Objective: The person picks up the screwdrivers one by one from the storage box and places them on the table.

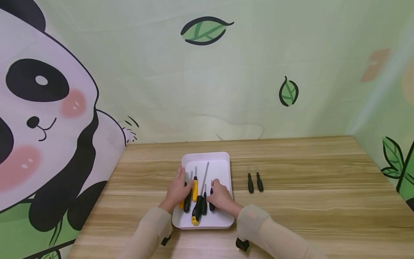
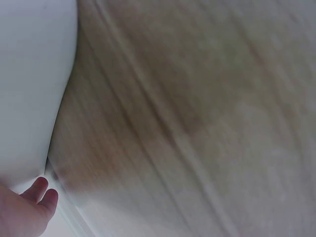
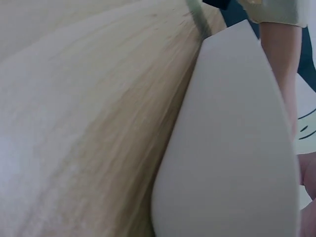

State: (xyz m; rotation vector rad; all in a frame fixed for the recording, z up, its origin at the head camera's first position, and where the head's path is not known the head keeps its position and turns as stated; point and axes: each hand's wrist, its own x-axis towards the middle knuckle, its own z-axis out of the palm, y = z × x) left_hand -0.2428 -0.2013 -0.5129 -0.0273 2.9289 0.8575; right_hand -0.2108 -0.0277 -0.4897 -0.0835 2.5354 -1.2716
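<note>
A white tray (image 1: 204, 226) on the wooden table holds several screwdrivers. My right hand (image 1: 222, 197) reaches over its right rim and pinches a small black screwdriver (image 1: 211, 205). Resting along the left rim, my left hand (image 1: 176, 189) has its fingers straight and its thumb over the screwdrivers there. Between the hands lie a large black-and-yellow screwdriver (image 1: 198, 209), a small black one (image 1: 205, 205) and a yellow-handled one (image 1: 195, 190). A black-handled screwdriver (image 1: 187, 203) is partly hidden by my left hand. Left-hand fingertips (image 2: 48, 197) show beside the tray in the left wrist view.
Two small black screwdrivers, one on the left (image 1: 250, 184) and one on the right (image 1: 260, 182), lie side by side on the table (image 1: 307, 201) right of the tray. A printed backdrop (image 1: 245, 64) with a panda and leaves stands behind the table.
</note>
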